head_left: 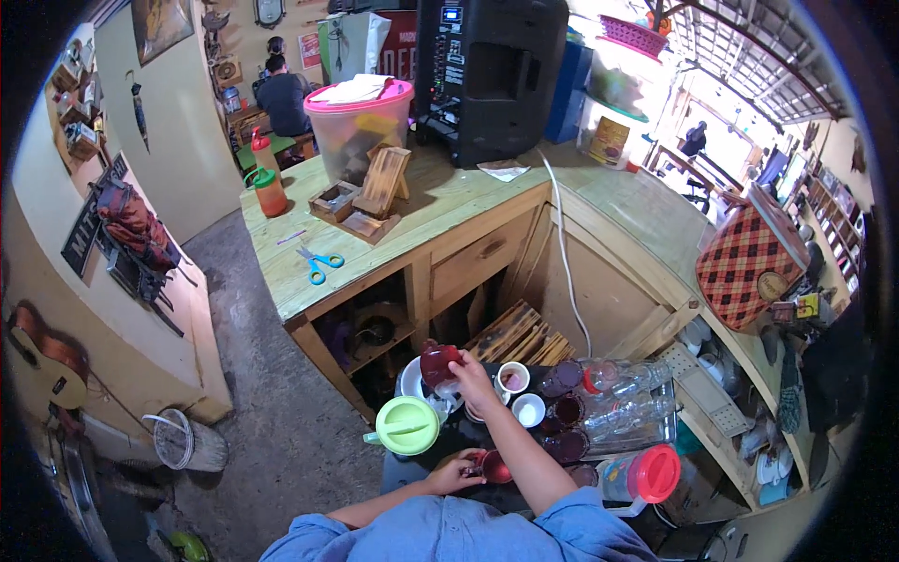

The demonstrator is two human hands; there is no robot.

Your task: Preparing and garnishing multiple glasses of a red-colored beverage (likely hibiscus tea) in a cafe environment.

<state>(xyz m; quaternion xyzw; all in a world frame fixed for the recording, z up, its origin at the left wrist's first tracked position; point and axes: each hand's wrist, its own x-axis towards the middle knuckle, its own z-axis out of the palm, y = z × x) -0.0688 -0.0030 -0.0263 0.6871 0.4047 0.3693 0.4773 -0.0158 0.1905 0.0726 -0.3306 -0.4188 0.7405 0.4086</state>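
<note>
Just beyond the green-lidded pitcher (407,425), the right hand (471,377) gripped a dark red cup (437,365) in its fingers, while at the pitcher's near right the left hand (453,472) had fingers curled on a red cup (498,466), both judged best kept level.

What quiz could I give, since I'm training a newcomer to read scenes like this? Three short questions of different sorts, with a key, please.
1. Which hand holds the cup farther from the person's blue shirt?
2. True or false: the scissors lie on the wooden counter.
3. The lidded pitcher on the person's left is: A. red; B. light green; C. white.

Key: 1. The right hand. 2. True. 3. B.
</note>
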